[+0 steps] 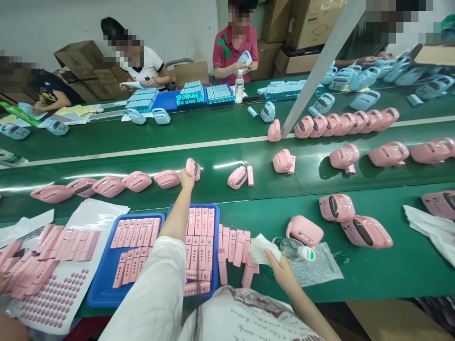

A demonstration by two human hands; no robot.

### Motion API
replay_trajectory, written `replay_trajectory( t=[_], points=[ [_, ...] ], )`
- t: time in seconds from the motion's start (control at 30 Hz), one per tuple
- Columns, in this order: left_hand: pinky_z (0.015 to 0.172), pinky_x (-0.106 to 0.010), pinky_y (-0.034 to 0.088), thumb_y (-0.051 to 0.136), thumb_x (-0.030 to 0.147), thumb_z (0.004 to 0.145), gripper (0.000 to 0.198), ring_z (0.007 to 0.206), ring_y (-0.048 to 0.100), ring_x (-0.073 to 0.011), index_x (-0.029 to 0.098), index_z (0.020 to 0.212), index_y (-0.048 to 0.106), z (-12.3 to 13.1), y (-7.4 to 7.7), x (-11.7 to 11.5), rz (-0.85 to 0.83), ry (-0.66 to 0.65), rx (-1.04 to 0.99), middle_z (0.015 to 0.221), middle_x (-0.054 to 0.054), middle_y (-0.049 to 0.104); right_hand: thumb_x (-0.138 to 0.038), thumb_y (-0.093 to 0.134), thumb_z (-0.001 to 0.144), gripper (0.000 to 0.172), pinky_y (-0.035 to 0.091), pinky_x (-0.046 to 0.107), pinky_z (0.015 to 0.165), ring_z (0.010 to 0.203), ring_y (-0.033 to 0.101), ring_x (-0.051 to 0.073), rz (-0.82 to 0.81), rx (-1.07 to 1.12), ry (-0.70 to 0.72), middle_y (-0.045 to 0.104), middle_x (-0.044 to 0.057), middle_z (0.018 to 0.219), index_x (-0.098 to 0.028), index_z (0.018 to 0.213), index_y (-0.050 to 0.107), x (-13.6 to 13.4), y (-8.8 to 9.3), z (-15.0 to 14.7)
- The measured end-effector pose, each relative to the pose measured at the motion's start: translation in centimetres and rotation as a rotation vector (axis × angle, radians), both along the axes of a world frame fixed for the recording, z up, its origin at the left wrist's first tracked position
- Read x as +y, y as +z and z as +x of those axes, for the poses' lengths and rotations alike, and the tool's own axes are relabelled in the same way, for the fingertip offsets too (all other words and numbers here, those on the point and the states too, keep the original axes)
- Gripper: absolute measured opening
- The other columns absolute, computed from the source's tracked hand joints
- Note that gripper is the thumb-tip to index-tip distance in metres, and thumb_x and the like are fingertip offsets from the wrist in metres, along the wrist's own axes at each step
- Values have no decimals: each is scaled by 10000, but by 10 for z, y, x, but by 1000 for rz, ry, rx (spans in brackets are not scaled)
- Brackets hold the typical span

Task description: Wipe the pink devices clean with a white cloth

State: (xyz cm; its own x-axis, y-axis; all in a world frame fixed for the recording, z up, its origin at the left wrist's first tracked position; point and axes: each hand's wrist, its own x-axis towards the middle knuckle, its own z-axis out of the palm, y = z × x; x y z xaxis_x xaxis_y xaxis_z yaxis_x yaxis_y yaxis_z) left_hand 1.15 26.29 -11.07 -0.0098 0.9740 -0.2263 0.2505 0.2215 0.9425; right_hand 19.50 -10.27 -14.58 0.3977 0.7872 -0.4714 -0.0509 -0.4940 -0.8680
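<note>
My left hand (186,180) reaches out over the green conveyor belt and grips a rounded pink plastic housing (194,168). To its left a row of similar pink housings (138,181) lies along the belt. Close to my body, my right hand (280,267) pinches a folded white cloth (263,249). Beside that cloth, a clear bottle with a white and green cap (292,248) lies on its side, touching or nearly touching a pink housing (304,230). Slim pink bars (239,244) lie on the bench left of the cloth.
Under my left arm are blue trays (103,279) of pink bars. A white sticker sheet (76,279) lies left. A slanted grey post (320,71) rises beyond the belt. Across it, several people work with blue housings (268,112); a bottle (239,87) stands there.
</note>
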Motion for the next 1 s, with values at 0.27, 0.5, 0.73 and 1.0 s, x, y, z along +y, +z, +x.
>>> replay_trajectory(
  t=[0.27, 0.5, 0.73, 1.0],
  points=[
    [792, -387, 464, 645, 246, 717, 326, 854, 624, -262, 179, 1021, 549, 52, -30, -144, -66, -646, 505, 822, -58, 611, -742, 521, 686, 699, 439, 483, 966, 1028, 620, 343, 51, 10, 10, 696, 163, 1016, -124, 945, 719, 5, 3, 1],
    [650, -333, 477, 671, 136, 585, 408, 776, 660, -280, 206, 981, 600, 60, -51, -215, -36, -968, 661, 771, -55, 640, -731, 524, 698, 684, 415, 495, 1000, 1058, 609, 341, 63, -7, 11, 694, 157, 1027, -133, 962, 724, -5, -1, 4],
    [861, -299, 469, 444, 60, 782, 413, 983, 602, -179, 191, 1169, 506, 55, -46, -82, 157, -663, 807, 1180, -107, 550, -695, 545, 718, 645, 414, 469, 1013, 1100, 589, 335, 68, 77, -8, 682, 146, 1072, -139, 994, 720, -10, 3, 7],
    [902, -405, 465, 492, 98, 798, 376, 1189, 486, -319, 102, 1170, 550, 51, -60, -30, 215, -488, 1052, 1370, -231, 391, -684, 559, 713, 637, 459, 439, 969, 1016, 633, 321, 77, 69, -21, 694, 156, 1031, -123, 967, 723, 10, 31, 2]
  ],
)
